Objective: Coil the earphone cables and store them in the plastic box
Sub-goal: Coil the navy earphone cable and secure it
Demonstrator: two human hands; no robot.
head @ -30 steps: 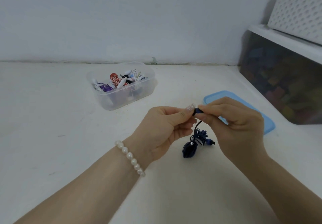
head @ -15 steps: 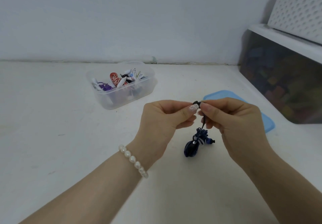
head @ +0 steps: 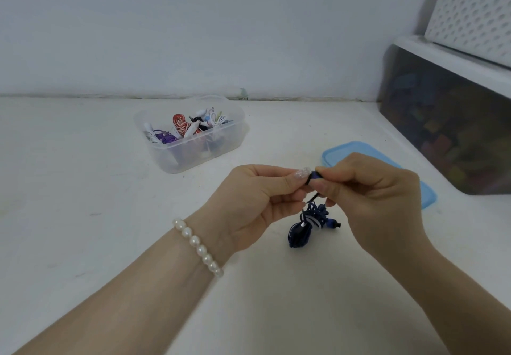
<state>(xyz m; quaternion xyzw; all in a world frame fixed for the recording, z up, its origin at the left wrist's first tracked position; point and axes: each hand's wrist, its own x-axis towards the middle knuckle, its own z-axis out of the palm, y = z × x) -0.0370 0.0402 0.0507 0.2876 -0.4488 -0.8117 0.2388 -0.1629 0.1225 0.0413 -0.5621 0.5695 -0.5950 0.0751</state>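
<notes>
Fingertips meet over the middle of the worktop, and between them sits one end of the dark blue earphone cable (head: 307, 224). The left hand (head: 257, 197) pinches it with thumb and forefinger; the right hand (head: 370, 197) pinches the same end from the other side, remaining fingers curled under. Below them the rest of the cable hangs as a bunched bundle, clear of or barely brushing the surface, I can't tell which, one earbud poking out toward the right.

To do this well, I'd say keep that top end pinched firmly while the loose tail gets tucked, so the loops don't spring apart, then carry it over.

The plastic box (head: 190, 144), already holding other coiled earphones, waits toward the worktop's back edge, well apart. Its blue lid (head: 359, 151) lies just behind the right hand. Both forearms angle inward, wrists level, knuckles up.
</notes>
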